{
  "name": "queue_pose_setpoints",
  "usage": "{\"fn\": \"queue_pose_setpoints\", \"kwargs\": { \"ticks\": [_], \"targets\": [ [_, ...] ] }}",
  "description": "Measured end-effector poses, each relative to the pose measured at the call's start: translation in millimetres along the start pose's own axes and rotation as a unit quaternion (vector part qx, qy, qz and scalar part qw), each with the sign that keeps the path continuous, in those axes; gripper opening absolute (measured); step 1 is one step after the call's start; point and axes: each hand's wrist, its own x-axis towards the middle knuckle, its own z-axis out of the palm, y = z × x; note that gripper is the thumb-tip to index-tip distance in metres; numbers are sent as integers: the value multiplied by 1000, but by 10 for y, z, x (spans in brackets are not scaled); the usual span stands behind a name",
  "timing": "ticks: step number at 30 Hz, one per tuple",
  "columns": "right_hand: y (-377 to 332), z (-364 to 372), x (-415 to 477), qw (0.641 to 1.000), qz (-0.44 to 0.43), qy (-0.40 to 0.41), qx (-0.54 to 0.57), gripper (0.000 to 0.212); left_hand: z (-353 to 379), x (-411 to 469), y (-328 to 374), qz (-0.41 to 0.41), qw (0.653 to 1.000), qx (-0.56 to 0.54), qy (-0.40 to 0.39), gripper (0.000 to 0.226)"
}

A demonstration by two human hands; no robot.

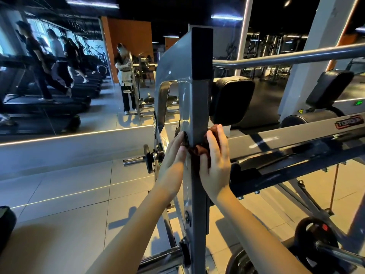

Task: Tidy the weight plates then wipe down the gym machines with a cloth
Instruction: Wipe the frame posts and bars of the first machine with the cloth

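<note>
You're in the wiping stage: right hand (pixel 215 161) presses the cloth (pixel 198 150) against the grey upright post (pixel 194 107), fingers straight, nothing gripped. Left hand (pixel 173 155) lies flat on the post's other side. Weight plates (pixel 316 234) sit on pegs low right, seemingly tidied; other machines probably remain.

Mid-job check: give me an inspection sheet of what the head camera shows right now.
Surface: grey upright post of the machine, with both hands on it.
Job's things: dark red cloth bunched against the post's right side; weight plate at lower right; small plate left of the post.
Clutter: nothing seen.
Hands: left hand has straight fingers touching the post's left face; right hand presses the cloth to the post.
Cables: thin reddish line below the slanted rail; cannot tell if cord or rod.
Surroundings: tiled floor; wall mirror showing people on treadmills; black pad.
</note>
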Motion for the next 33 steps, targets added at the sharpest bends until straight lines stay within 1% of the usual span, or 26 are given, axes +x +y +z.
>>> {"fn": "queue_pose_setpoints", "kwargs": {
  "ticks": [1, 2, 3, 5, 6, 7, 9, 10, 11, 13, 14, 15, 17, 19, 20, 22, 24, 25, 26, 28, 30, 31, 33],
  "targets": [
    [90, -45, -27, 1000, -3, -11, -2, 36, -2, 6, -31, 4, 1000, 6, 4, 42],
    [148, -77, 21, 1000, 22, -14, -5, 36, 6, 17, -59, 5, 1000, 19, 0, 46],
    [200, -73, 108, 998, 58, -9, -30, 36, 26, 38, -84, 2, 999, 44, 1, 51],
    [244, -37, 198, 989, 134, 9, -69, 33, 65, 67, -144, 6, 991, 130, 11, 62],
    [234, -30, 171, 988, 135, 2, -79, 32, 88, 66, -157, 15, 987, 161, 14, 64],
    [234, -54, 116, 990, 110, -27, -83, 32, 109, 65, -171, 25, 983, 179, 21, 67],
    [318, -190, 43, 991, 27, -103, -82, 35, 138, 69, -190, 45, 976, 212, 36, 69],
    [405, -262, 68, 988, 0, -132, -86, 36, 144, 69, -196, 54, 972, 226, 41, 70],
    [482, -320, 127, 985, 1, -146, -92, 39, 144, 72, -206, 61, 968, 239, 43, 70],
    [550, -351, 230, 981, 86, -136, -113, 45, 142, 72, -209, 68, 963, 258, 45, 72],
    [502, -344, 244, 976, 125, -128, -125, 45, 146, 74, -210, 67, 961, 265, 48, 73],
    [431, -324, 221, 973, 137, -124, -139, 43, 156, 71, -204, 65, 959, 271, 52, 74],
    [340, -337, 132, 975, 109, -142, -131, 38, 185, 67, -191, 62, 954, 284, 65, 74],
    [389, -437, 138, 971, 75, -194, -122, 38, 200, 70, -187, 61, 952, 290, 71, 73],
    [466, -479, 184, 965, 67, -214, -134, 37, 200, 71, -191, 60, 952, 289, 73, 73],
    [593, -496, 288, 958, 104, -214, -161, 33, 199, 70, -196, 62, 952, 289, 76, 72],
    [504, -429, 277, 956, 157, -176, -172, 33, 213, 68, -197, 69, 952, 287, 81, 71],
    [404, -377, 218, 960, 153, -165, -169, 34, 228, 64, -193, 73, 953, 283, 84, 71],
    [313, -344, 150, 965, 132, -166, -156, 35, 240, 58, -190, 78, 953, 280, 88, 70],
    [256, -397, 65, 969, 69, -205, -120, 38, 254, 53, -180, 86, 950, 284, 94, 68],
    [438, -493, 123, 965, 27, -231, -121, 38, 248, 47, -180, 83, 950, 286, 92, 68],
    [537, -516, 181, 965, 36, -226, -131, 38, 243, 40, -180, 80, 952, 283, 90, 68],
    [592, -494, 257, 962, 120, -194, -151, 41, 246, 25, -177, 73, 955, 274, 92, 66]
  ]
}}
